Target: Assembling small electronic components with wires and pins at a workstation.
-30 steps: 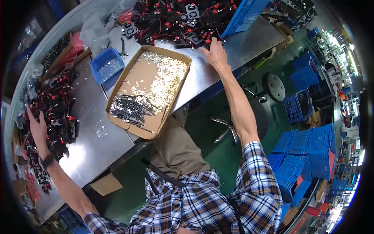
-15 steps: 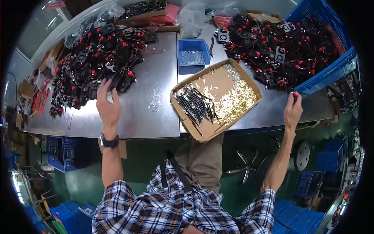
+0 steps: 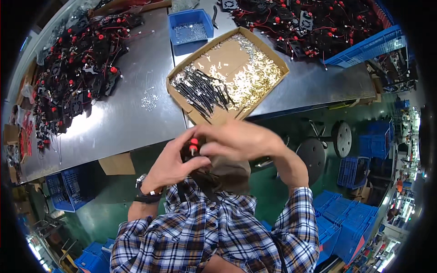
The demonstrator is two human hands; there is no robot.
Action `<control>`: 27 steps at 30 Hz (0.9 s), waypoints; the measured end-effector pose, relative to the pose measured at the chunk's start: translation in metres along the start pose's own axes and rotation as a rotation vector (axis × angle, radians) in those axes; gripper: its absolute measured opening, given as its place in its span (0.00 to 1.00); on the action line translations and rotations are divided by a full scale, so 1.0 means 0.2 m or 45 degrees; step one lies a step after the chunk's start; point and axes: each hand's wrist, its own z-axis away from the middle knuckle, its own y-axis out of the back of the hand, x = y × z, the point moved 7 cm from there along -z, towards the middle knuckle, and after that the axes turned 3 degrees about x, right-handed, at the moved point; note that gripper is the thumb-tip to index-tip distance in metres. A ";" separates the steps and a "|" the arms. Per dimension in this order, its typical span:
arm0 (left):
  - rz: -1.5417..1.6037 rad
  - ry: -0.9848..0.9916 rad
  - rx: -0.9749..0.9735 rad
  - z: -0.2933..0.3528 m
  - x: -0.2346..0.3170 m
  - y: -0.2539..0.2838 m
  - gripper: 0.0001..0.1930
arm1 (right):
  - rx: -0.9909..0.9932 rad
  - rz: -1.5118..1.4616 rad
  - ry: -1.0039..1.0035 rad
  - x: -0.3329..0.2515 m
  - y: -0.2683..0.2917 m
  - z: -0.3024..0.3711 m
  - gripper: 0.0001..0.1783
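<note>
Both my hands meet in front of my body, just off the table's front edge. Between them is a small part with a red cap (image 3: 194, 144), a short metal tip and a dark body. My left hand (image 3: 168, 166) curls around its dark body, thumb below and fingers above. My right hand (image 3: 248, 140) reaches across from the right, close against the red cap; motion blurs its fingers, so its grip is unclear. Just beyond the hands, a shallow cardboard tray (image 3: 182, 105) holds black strips (image 3: 200, 93), gold metal tabs (image 3: 255, 77) and silver pieces.
Black fan assemblies with red-capped parts lie heaped at left (image 3: 86, 68) and right (image 3: 291, 22). A blue bin (image 3: 191, 43) of small metal pieces stands behind the tray, with pliers (image 3: 215, 17) beside it. Loose washers (image 3: 149, 100) lie on the metal table (image 3: 132, 123). A blue crate (image 3: 364, 48) stands far right.
My right hand has swung from the far right, where it pinched a red-capped part, in to my middle. My left hand has left the left heap and come in too. The view has shifted.
</note>
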 end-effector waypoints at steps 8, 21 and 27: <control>0.705 0.249 0.086 0.02 -0.11 -0.03 0.30 | 0.502 0.833 -0.471 0.48 0.22 -0.16 0.11; 0.994 0.075 0.534 -0.08 -0.12 0.11 0.22 | 0.749 0.264 -0.378 0.12 0.21 0.11 0.07; 0.889 0.041 0.476 -0.13 -0.12 0.05 0.22 | 0.700 0.138 -0.370 0.10 0.07 0.18 0.06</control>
